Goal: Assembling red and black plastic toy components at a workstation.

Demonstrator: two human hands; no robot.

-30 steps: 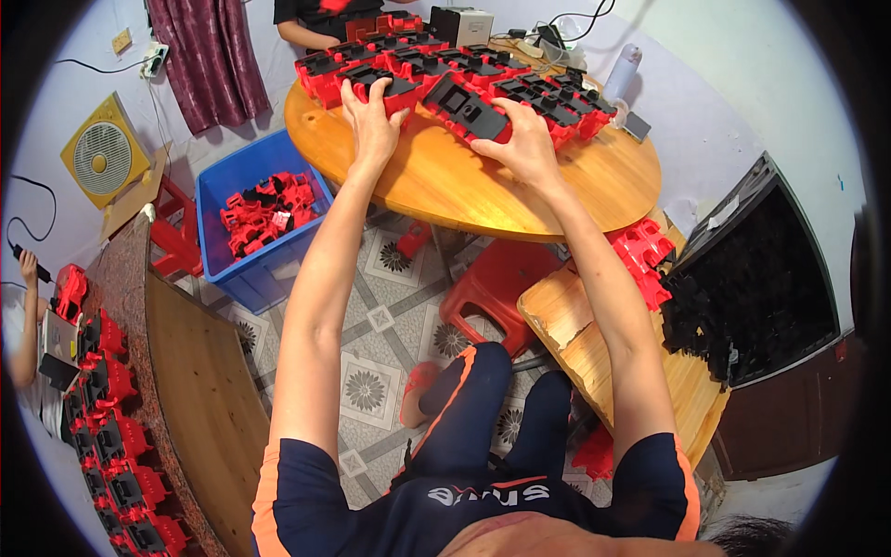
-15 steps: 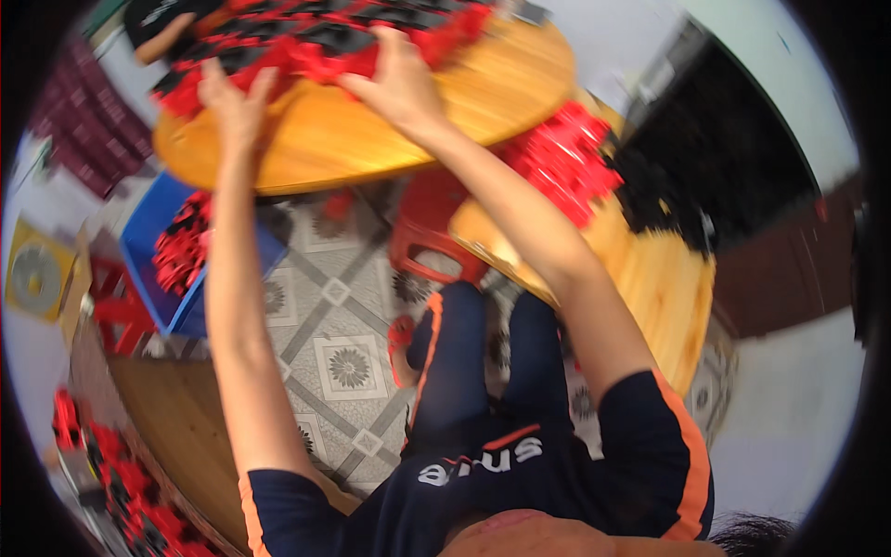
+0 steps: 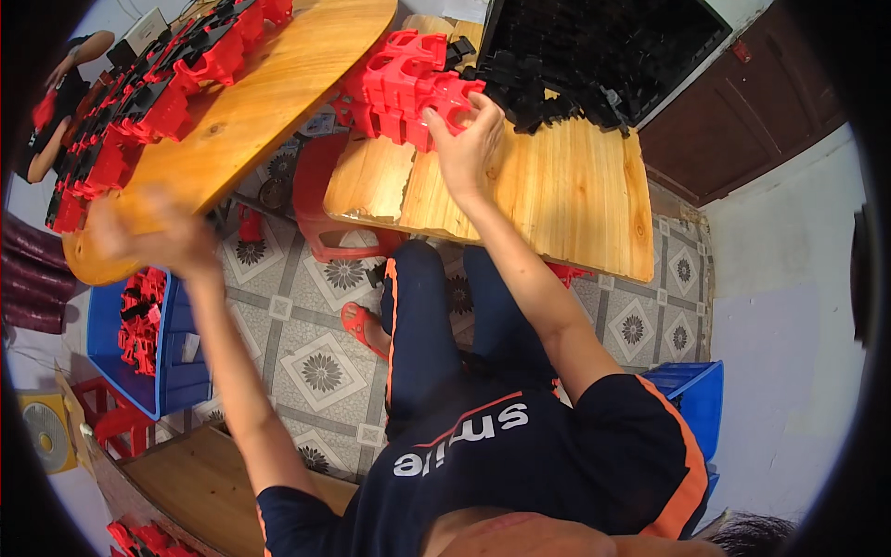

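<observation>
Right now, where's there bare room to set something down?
On the small table, nearer than the black parts; on the rounded table, between the red-and-black units and its right edge. Crowded: around the right hand, at the red parts.

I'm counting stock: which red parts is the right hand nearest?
The pile on the plank table; the right hand touches it. Those on the round table and in the left blue bin lie farther.
</observation>
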